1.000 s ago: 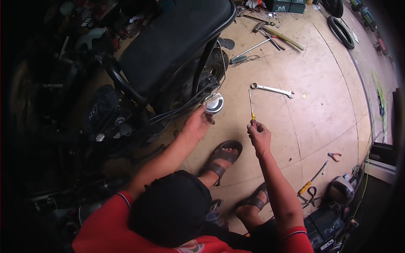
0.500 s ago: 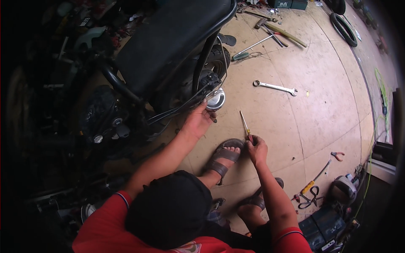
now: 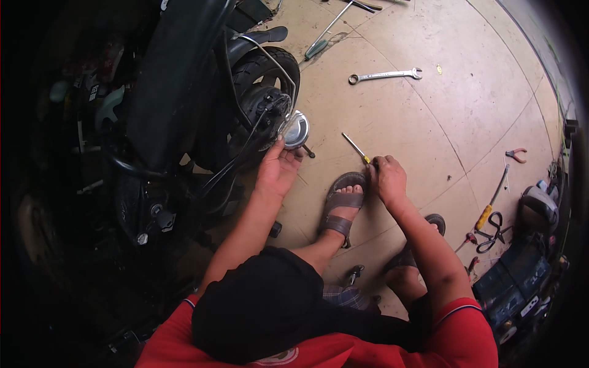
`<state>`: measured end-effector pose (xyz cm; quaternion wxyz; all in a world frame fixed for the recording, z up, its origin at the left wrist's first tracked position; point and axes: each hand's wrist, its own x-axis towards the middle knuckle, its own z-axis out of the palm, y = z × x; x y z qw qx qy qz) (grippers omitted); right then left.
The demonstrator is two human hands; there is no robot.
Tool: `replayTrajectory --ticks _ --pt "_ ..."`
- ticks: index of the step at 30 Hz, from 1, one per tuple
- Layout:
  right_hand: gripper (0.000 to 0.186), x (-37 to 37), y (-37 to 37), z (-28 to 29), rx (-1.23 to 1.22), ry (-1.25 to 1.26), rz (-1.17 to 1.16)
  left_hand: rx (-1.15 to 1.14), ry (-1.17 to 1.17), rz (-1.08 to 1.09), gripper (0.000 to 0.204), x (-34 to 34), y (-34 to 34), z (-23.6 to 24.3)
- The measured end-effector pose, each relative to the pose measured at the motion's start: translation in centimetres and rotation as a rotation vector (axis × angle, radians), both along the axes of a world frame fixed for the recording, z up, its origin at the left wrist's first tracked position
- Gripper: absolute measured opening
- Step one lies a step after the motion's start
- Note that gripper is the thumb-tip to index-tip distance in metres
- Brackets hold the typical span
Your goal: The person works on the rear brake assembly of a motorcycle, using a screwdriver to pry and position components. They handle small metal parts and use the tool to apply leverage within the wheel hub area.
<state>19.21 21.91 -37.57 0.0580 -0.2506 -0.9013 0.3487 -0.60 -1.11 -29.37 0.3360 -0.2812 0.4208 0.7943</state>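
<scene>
My left hand (image 3: 280, 163) has its thumb and curled fingers on a silver round cover (image 3: 297, 131) at the rear hub (image 3: 269, 105) of a black two-wheeler. A short dark rod sticks out below the cover. My right hand (image 3: 389, 178) holds a screwdriver (image 3: 367, 158) with a yellow handle, its shaft angled up and left toward the wheel, with the tip apart from the cover. A combination wrench (image 3: 385, 75) lies on the floor above and right of my hands. The rear tyre (image 3: 251, 64) shows behind the hub.
The two-wheeler's long black body (image 3: 164, 92) fills the left. Green-handled tool (image 3: 316, 49) lies at the top. On the tiled floor (image 3: 466, 116) at right are pliers (image 3: 515, 155), a yellow-handled tool (image 3: 483, 218), black scissors (image 3: 491, 236) and dark boxes (image 3: 512, 276). My sandalled feet are below my hands.
My right hand has lowered relative to the wrench and the screwdriver now tilts further left. My left hand stays at the cover. The view has shifted, showing the wheel hub more openly.
</scene>
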Motion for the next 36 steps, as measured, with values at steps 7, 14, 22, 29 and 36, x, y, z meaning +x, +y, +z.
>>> replayTrajectory --ticks 7,14,22,29,36 --pt "0.011 -2.1 1.0 -0.5 -0.089 0.201 -0.126 -0.105 0.025 -0.017 0.028 0.4 1.0 1.3" --pt "0.018 -4.7 0.0 2.6 -0.435 0.091 -0.080 -0.086 0.075 -0.017 0.027 -0.1 1.4 1.7" --pt "0.019 -2.9 0.1 1.5 -0.499 0.019 -0.128 -0.060 0.040 0.050 0.028 0.0 0.6 1.2" --pt "0.021 -2.4 0.6 1.1 -0.505 -0.016 -0.164 -0.033 0.005 0.115 0.029 0.4 0.2 1.2" --pt "0.020 -4.8 0.4 3.2 -0.762 0.049 -0.154 -0.064 0.015 0.112 0.030 0.6 -0.1 1.2"
